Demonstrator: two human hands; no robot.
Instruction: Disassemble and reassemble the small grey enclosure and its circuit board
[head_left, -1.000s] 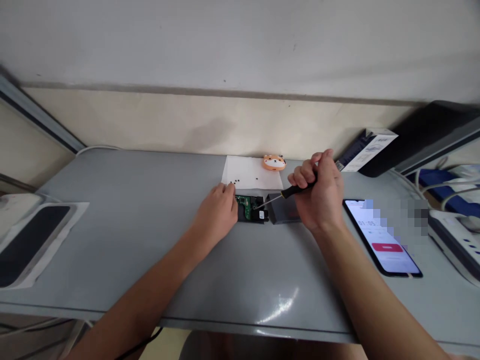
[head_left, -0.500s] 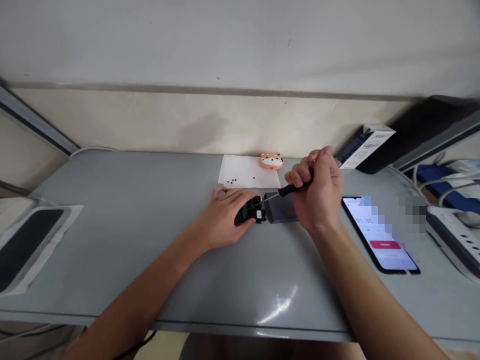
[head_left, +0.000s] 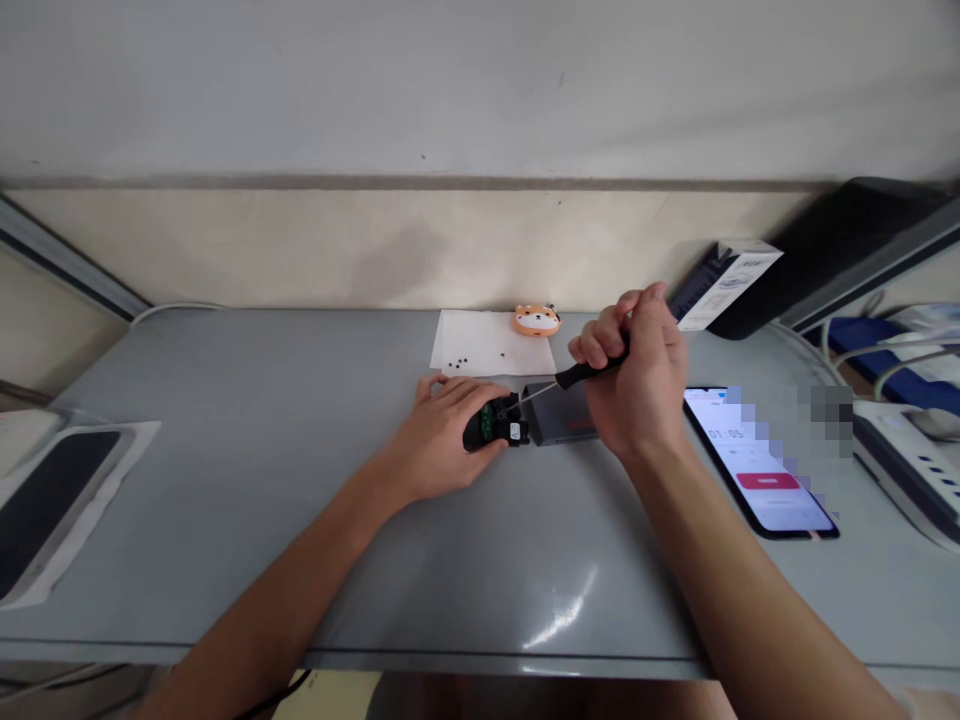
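My left hand [head_left: 439, 440] is wrapped round a small black device [head_left: 514, 432] on the grey table, pinning it between thumb and fingers. The device lies opened, with a green circuit board [head_left: 487, 420] and a small white label showing. In my right hand [head_left: 639, 385] is a screwdriver [head_left: 574, 375] with a black handle. Its thin metal shaft slants down to the left, and the tip sits at the device; whether it is in a screw head is too small to tell. A flat dark grey box [head_left: 556, 412] lies just right of the device, partly behind the right hand.
White paper [head_left: 480, 345] behind the hands bears several tiny dark screws [head_left: 457, 363] and an orange animal-face case [head_left: 536, 320]. At right are a lit phone [head_left: 765, 470], a box [head_left: 727, 285] and a power strip [head_left: 915, 460]. A dark slab-like item [head_left: 52, 490] lies left.
The camera view has shifted slightly. The screwdriver tip now shows a little further left over the device. Both hands keep their grips.
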